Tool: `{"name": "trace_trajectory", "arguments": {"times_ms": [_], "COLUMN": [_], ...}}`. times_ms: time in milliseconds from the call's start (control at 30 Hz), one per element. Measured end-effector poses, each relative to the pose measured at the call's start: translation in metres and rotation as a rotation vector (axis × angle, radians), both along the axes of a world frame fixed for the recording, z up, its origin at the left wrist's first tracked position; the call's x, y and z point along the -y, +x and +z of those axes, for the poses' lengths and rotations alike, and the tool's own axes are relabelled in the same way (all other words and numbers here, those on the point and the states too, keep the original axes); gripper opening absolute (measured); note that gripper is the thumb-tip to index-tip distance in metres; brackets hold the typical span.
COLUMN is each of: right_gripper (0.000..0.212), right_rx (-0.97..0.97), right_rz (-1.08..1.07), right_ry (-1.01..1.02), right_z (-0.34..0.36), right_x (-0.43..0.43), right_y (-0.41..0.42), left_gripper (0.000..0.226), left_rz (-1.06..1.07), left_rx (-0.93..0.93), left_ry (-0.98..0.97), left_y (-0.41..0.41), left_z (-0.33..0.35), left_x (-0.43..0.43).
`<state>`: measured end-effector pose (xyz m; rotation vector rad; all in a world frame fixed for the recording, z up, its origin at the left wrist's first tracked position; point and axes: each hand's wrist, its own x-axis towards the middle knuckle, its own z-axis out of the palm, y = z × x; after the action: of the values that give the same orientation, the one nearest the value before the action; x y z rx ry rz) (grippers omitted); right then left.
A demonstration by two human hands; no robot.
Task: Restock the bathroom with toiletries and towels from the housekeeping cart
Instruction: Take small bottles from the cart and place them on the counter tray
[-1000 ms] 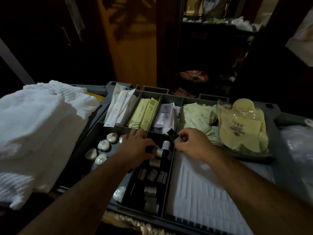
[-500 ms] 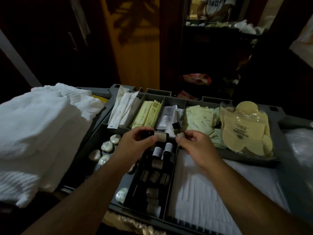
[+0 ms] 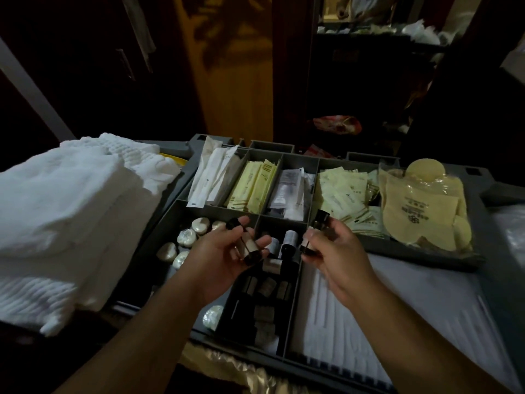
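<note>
— What has changed since a second ago?

— Both hands have come up from the tray and moved a little apart. Before, the left hand (image 3: 227,251) was low in the bottle compartment (image 3: 267,297). Now it is above it, in the centre of the frame, palm turned up.

— And what do the hands hold?

— The left hand holds the first bottle (image 3: 250,247), with thumb and fingers curled around it and the dark cap pointing to the upper left. The right hand (image 3: 338,254) pinches the second bottle (image 3: 314,233) in its fingertips, almost upright, cap on top. The two bottles are near each other but do not touch.

— Where are the other supplies?

— Still on the housekeeping cart (image 3: 443,258). More bottles lie in the compartment under the hands. The wrapped soaps (image 3: 186,237) are just left of it, and the yellow sachets (image 3: 254,186) and other packets fill the row behind. The white towels (image 3: 71,206) are stacked at the left of the frame, and a folded white cloth (image 3: 355,322) lies at the lower right.

— So how far along is the task?

— I judge it is at an early stage (only the picking has started). Two small bottles are taken. Soap, sachets and towels seem not yet collected, and nothing has been carried to the bathroom, which is not in view. Carrying and placing are still left.
</note>
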<state>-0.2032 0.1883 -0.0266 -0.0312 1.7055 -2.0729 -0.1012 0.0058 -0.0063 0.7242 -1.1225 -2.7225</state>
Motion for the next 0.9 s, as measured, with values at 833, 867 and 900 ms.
{"name": "trace_trajectory", "arguments": {"times_ms": [833,867,900], "right_gripper": [0.025,0.023,0.023], "right_rx": [-0.249,-0.275,-0.296], "right_rz": [0.375,0.392,0.417], "right_ry": [0.048,0.042,0.044], "right_z": [0.036,0.038,0.04], "right_x": [0.094,0.095,0.096], "right_y": [0.252,0.263,0.275], "left_gripper": [0.042,0.04,0.038], "left_rz": [0.115,0.115,0.122], "left_rx": [-0.122,-0.134,-0.14], "left_ry": [-0.544,-0.571,-0.596], "left_y": [0.31,0.323,0.336], "left_z": [0.022,0.023,0.025], "left_x": [0.038,0.038,0.037]}}
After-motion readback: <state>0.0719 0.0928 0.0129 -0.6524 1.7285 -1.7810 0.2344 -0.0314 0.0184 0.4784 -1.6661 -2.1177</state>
